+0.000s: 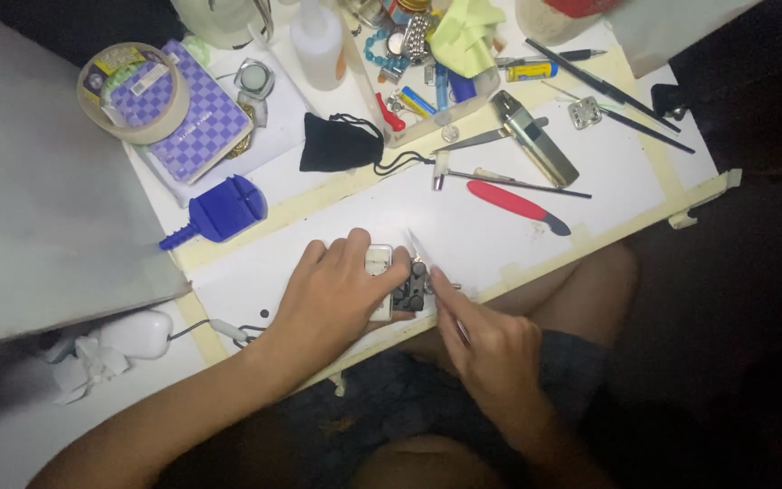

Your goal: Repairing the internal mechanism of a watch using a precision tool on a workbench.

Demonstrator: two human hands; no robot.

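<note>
My left hand (332, 294) presses down on a small white holder block (379, 263) near the front edge of the white work surface (500, 226). A dark metal watch part (411, 292) sits clamped at the block's right side. My right hand (486, 340) grips thin metal tweezers (420, 252), with the tips resting at the top of the dark part. My fingers hide most of the block.
A red-handled knife (518, 205), an olive metal tool (533, 138), a thin rod and a black pouch (338, 143) lie behind my hands. A blue plastic tool (219, 210), a tape roll (133, 91), a purple checked box (196, 113) and a cluttered tray (427, 68) stand further back.
</note>
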